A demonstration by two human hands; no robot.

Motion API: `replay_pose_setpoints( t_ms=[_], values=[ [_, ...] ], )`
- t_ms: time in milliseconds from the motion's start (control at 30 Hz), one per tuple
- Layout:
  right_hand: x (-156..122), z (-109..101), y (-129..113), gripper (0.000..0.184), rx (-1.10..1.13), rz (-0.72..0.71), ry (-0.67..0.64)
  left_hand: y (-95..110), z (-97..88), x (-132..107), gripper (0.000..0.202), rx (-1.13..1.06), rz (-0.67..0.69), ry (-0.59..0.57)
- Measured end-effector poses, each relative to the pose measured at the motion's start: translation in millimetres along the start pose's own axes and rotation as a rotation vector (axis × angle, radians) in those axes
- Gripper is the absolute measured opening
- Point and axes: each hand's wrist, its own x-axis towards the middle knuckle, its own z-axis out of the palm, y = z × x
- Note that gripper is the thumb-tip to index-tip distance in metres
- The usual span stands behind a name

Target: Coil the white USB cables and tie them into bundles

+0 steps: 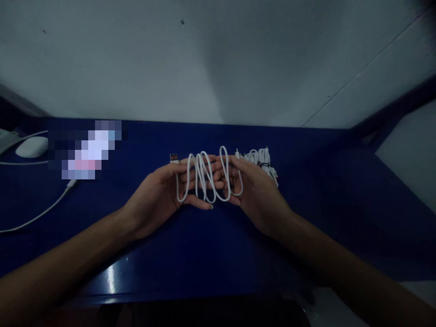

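Observation:
A white USB cable (204, 177) lies in several loose loops across the fingers of both hands, above the blue table. My left hand (166, 190) pinches its USB plug (174, 158) end between thumb and fingers, palm turned up. At the other end, my right hand (252, 186) grips the cable near its small white connector (237, 154) under the thumb. The fingertips of both hands meet or overlap behind the loops. Just beyond my right hand lie bundled white cables (262, 159), held with a dark tie and partly hidden by that hand.
On the left, a blurred-out bright device (90, 152) has a white cord (44, 218) plugged into it. Beside it rests a white rounded object (32, 147). A pale wall (153, 68) rises behind the blue table (190, 263), whose front edge is near me.

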Motion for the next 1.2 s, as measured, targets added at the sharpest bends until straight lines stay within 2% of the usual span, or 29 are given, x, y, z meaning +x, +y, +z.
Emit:
replay_pose_setpoints(
  t_ms=[133,300,600,800,900,1033,1100,1200],
  values=[
    [-0.1,-2.7,-1.1,0.031,0.017,0.021,-0.053,1.3,-1.4,-1.9,0.045,-0.045,-0.019,-0.024],
    [0.9,-1.6,-2.1,0.022,0.037,0.053,-0.016,2.4,-2.5,-4.7,0.047,-0.044,-0.03,-0.048],
    [0.4,2.2,-1.1,0.027,0.069,0.102,0.027,-2.0,-3.8,-1.9,0.046,-0.011,-0.042,-0.054],
    [-0.6,5.9,-2.1,0.036,0.014,0.053,0.094,-5.1,-6.1,0.2,0.046,0.026,-0.005,-0.085],
    [-2.5,7.1,-1.1,0.045,-0.017,-0.011,0.121,-5.5,-4.8,-1.0,0.045,0.045,0.052,-0.035],
    [-5.1,5.2,2.2,0.058,-0.09,-0.115,0.118,-4.3,0.5,-2.4,0.048,0.087,0.106,0.117],
    [-6.0,4.1,3.0,0.061,-0.128,-0.157,0.102,-3.8,2.9,-2.4,0.054,0.111,0.132,0.179],
    [-6.3,3.4,3.2,0.06,-0.172,-0.195,0.073,-4.4,4.7,-2.4,0.062,0.166,0.187,0.207]
  ],
)
